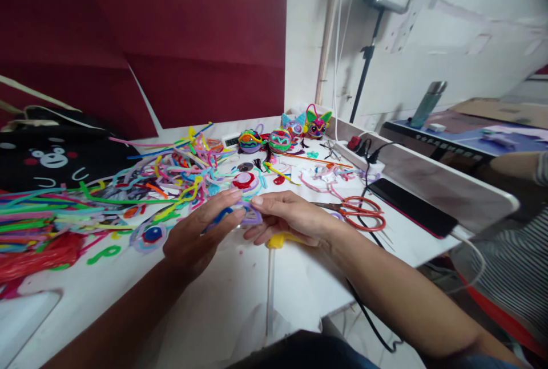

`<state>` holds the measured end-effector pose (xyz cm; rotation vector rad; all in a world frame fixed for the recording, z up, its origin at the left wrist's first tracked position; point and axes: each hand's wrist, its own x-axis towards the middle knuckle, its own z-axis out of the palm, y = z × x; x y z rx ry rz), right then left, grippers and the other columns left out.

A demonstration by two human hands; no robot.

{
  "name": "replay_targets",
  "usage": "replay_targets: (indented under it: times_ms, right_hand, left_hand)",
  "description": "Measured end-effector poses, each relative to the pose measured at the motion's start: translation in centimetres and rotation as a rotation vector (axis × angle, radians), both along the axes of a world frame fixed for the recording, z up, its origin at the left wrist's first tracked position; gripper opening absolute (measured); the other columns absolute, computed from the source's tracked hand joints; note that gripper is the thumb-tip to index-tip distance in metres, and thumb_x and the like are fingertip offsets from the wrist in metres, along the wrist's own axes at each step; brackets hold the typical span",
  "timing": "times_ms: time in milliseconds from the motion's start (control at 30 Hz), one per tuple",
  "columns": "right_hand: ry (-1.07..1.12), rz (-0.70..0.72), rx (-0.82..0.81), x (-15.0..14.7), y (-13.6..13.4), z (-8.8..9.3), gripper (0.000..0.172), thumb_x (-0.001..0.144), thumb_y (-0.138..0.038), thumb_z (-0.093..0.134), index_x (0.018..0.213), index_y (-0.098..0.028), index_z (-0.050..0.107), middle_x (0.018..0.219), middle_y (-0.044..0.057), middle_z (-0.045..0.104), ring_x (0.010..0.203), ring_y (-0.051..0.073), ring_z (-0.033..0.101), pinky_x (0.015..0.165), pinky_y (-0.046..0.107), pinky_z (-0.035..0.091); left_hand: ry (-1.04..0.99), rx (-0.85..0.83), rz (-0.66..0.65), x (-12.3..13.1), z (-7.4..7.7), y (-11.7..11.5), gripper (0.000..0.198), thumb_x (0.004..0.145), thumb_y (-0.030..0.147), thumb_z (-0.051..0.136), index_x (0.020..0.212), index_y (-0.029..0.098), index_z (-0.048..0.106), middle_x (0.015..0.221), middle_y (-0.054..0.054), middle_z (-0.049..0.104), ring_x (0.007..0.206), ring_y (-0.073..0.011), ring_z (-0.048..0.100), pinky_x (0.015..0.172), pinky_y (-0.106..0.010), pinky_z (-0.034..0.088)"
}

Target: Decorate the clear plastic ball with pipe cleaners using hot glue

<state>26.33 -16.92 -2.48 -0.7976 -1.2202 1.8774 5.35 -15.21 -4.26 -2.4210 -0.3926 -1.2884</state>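
Purple pipe-cleaner piece [252, 218] mid-frame, pinched between left hand [199, 239] and right hand [287, 218] fingertips; blue strand [220, 216] possibly wrapped in. Keep pinch firm, bends small.

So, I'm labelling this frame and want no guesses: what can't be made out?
Head view only.
- Hidden: purple piece, mostly under fingers of left hand and right hand.
- Hidden: yellow tool, top under right hand.
- Too small: timer digits.
- Cut off by right edge: striped clothing.

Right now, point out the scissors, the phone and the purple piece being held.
scissors [362, 214], head view, where the red handle loops meet.
phone [413, 207], head view, middle of dark screen.
purple piece [252, 218], head view, its visible lower edge.
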Motion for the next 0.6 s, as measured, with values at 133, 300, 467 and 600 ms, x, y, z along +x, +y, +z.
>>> replay_targets:
  times_ms: [133, 300, 467, 600]
  right_hand:
    - [-0.021, -0.036, 0.016, -0.2, 0.1, -0.1, 0.050, 0.069, -0.061, 0.074, 0.080, -0.013, 0.065, 0.072, 0.007, 0.069, 0.063, 0.017, 0.069, 0.056, 0.026, 0.056]
    - [-0.117, -0.100, 0.100, -0.1, 0.0, 0.0, 0.054, 0.068, -0.067, 0.071, 0.077, -0.014, 0.065, 0.073, 0.006, 0.066, 0.064, 0.016, 0.067, 0.055, 0.025, 0.054]
    - [-0.216, -0.233, 0.271, 0.6, 0.5, 0.2, 0.048, 0.073, -0.063, 0.069, 0.081, -0.015, 0.067, 0.085, 0.007, 0.067, 0.073, 0.017, 0.065, 0.059, 0.026, 0.052]
    - [-0.362, -0.311, 0.458, 1.9, 0.9, 0.1, 0.035, 0.080, -0.049, 0.067, 0.091, -0.016, 0.068, 0.083, 0.005, 0.067, 0.080, 0.019, 0.066, 0.066, 0.029, 0.050]
  left_hand:
    - [-0.021, -0.018, 0.023, -0.1, -0.1, 0.1, 0.044, 0.092, 0.006, 0.047, 0.130, 0.028, 0.055, 0.136, -0.005, 0.060, 0.118, -0.0214, 0.061, 0.096, -0.035, 0.056]
    - [-0.092, -0.074, 0.019, -0.1, -0.7, 0.5, 0.045, 0.089, 0.003, 0.049, 0.126, 0.028, 0.058, 0.133, -0.004, 0.063, 0.112, -0.0196, 0.065, 0.094, -0.033, 0.055]
    - [-0.122, -0.085, 0.020, 0.1, -0.8, 0.7, 0.046, 0.087, 0.001, 0.052, 0.125, 0.026, 0.059, 0.130, -0.005, 0.065, 0.110, -0.0190, 0.067, 0.094, -0.032, 0.055]
    - [-0.134, -0.090, 0.010, 0.0, -0.8, 0.9, 0.048, 0.087, 0.000, 0.053, 0.126, 0.026, 0.059, 0.131, -0.005, 0.065, 0.111, -0.0199, 0.066, 0.095, -0.034, 0.054]
